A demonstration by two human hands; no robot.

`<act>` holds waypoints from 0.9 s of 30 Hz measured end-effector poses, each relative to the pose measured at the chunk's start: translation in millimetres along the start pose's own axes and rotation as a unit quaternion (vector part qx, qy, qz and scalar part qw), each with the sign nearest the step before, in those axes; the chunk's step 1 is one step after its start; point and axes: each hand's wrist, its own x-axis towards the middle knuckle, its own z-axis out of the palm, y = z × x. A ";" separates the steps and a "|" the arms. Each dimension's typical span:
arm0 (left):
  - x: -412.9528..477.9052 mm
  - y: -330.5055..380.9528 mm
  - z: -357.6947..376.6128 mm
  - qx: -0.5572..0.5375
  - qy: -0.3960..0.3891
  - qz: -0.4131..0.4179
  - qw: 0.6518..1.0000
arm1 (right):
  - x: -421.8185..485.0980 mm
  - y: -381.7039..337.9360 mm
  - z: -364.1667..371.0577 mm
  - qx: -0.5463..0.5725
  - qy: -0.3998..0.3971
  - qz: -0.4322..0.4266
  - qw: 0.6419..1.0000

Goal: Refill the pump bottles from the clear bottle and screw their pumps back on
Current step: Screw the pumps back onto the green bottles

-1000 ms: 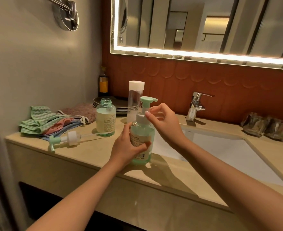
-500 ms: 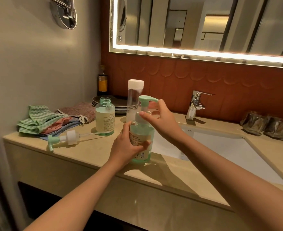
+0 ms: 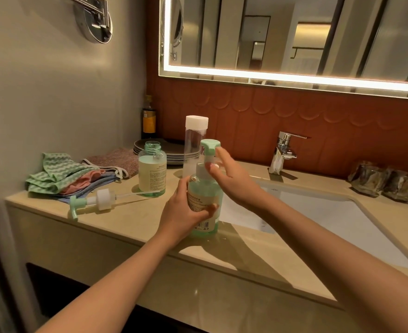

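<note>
A pale green, labelled pump bottle point(image 3: 204, 205) stands upright at the front edge of the bench point(image 3: 126, 219). Its mint pump point(image 3: 210, 146) is on top and seems seated. To its left an open pump bottle point(image 3: 152, 174) stands partly filled. A loose pump point(image 3: 90, 203) lies on its side nearby. Behind them stands a tall, white-capped clear bottle point(image 3: 194, 145).

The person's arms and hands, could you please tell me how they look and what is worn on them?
The left forearm and right forearm are bare, with no sleeves in view. The left hand and the right hand wear no gloves, and I see no watch, bracelet or ring.
</note>
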 end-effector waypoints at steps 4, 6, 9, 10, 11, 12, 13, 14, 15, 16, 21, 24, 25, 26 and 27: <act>1.1 -2.8 0.6 -0.002 -0.002 -0.005 1.000 | -1.8 5.8 4.7 -0.130 0.059 -0.013 0.990; 0.7 -2.9 0.4 -0.007 -0.003 -0.012 1.000 | 0.3 5.6 6.8 -0.272 0.127 -0.023 0.954; -0.4 -1.3 -0.1 -0.026 -0.005 -0.020 0.999 | 5.8 2.5 6.8 -0.256 0.124 0.006 0.959; -0.5 -0.9 -0.2 -0.029 -0.007 -0.019 0.999 | 7.1 3.3 7.1 -0.197 0.094 0.014 0.976; -0.6 -0.6 -0.3 -0.029 -0.008 -0.017 0.999 | 7.5 4.7 7.8 -0.126 0.053 0.013 0.991; -0.4 -0.6 -0.5 -0.027 -0.007 -0.014 1.000 | 6.5 6.6 8.2 -0.057 0.011 0.004 0.998; 0.0 -0.8 -0.7 -0.022 -0.005 -0.011 1.000 | 3.9 8.3 8.0 -0.005 -0.018 -0.008 1.000; 0.5 -0.9 -0.7 -0.017 -0.004 -0.011 1.000 | 0.1 9.9 6.7 0.022 -0.030 -0.020 0.999; 0.8 -1.2 -0.3 -0.014 -0.003 -0.011 1.000 | -3.4 11.2 4.6 0.024 -0.025 -0.032 0.999; 1.1 -1.7 -0.1 -0.012 -0.003 -0.011 1.000 | -5.7 12.5 2.4 0.003 -0.008 -0.044 0.999; 0.5 -0.6 -0.2 -0.013 -0.008 -0.011 1.000 | 0.5 10.4 -0.7 -0.108 0.120 -0.021 0.987; -0.4 0.7 -1.1 -0.009 -0.010 -0.009 1.000 | 4.7 4.5 0.2 -0.004 0.023 0.022 0.999; -0.3 0.2 -0.9 -0.008 -0.010 -0.010 1.000 | 4.1 3.8 1.6 0.034 -0.020 0.014 0.999; -0.1 -0.4 -0.9 -0.007 -0.009 -0.011 1.000 | 2.8 3.8 3.0 0.064 -0.047 0.008 0.997; 0.2 -1.0 -0.5 -0.007 -0.008 -0.012 1.000 | 1.1 3.7 3.9 0.072 -0.051 0.008 0.996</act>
